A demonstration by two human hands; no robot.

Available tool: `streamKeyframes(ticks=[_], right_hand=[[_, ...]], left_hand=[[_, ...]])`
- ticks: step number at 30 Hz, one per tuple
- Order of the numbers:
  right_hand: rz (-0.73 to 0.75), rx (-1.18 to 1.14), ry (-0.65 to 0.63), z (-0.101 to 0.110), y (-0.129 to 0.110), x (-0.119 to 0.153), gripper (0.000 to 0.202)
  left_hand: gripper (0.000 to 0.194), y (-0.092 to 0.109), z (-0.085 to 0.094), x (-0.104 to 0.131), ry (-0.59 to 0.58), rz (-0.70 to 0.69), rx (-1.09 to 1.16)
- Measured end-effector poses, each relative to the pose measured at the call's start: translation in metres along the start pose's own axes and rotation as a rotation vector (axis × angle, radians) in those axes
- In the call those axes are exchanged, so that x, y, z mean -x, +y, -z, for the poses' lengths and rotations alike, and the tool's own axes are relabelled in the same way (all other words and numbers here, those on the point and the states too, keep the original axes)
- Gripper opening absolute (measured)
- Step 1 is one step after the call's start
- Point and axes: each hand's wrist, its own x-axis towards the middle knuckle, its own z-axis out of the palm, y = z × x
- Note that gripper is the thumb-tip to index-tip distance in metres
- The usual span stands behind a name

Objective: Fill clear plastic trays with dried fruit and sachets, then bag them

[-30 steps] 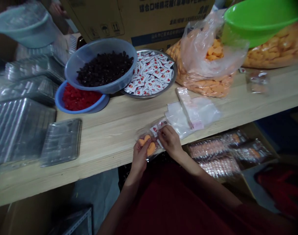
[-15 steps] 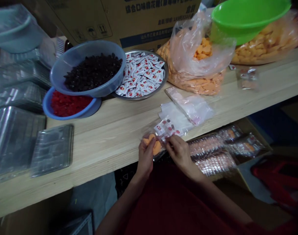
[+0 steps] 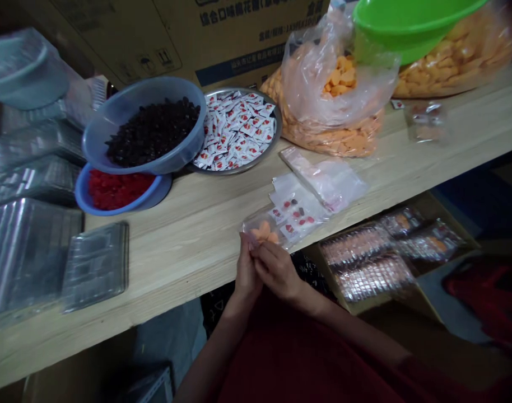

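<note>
At the table's front edge, my left hand and my right hand meet, fingertips pinched together at the near corner of a clear plastic packet. Orange pieces show through it, just beyond my fingers. To its right, white sachets with red print and small red and dark pieces lie under clear plastic; whether they belong to the same packet I cannot tell. Behind these is a fanned stack of flat clear bags. My fingers hide the gripped edge.
Bowls of dark pieces and red pieces stand left of a metal dish of sachets. Bags of orange pieces sit behind. Clear trays are stacked left. Below right, an open carton holds filled packets.
My right hand has moved left from the packet's right side to join my left hand. My left thumb has come off the orange pieces to the packet's near corner. The view has shifted slightly.
</note>
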Motion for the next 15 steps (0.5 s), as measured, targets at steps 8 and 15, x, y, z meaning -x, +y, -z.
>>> streamKeyframes(ticks=[8, 15], right_hand=[[-0.042, -0.162, -0.059, 0.018, 0.001, 0.008, 0.017], [-0.006, -0.022, -0.174, 0.003, 0.009, 0.023, 0.019]], left_hand=[[0.022, 0.022, 0.030, -0.002, 0.012, -0.213, -0.353], [0.020, 0.037, 0.059, -0.002, 0.035, -0.445, -0.856]])
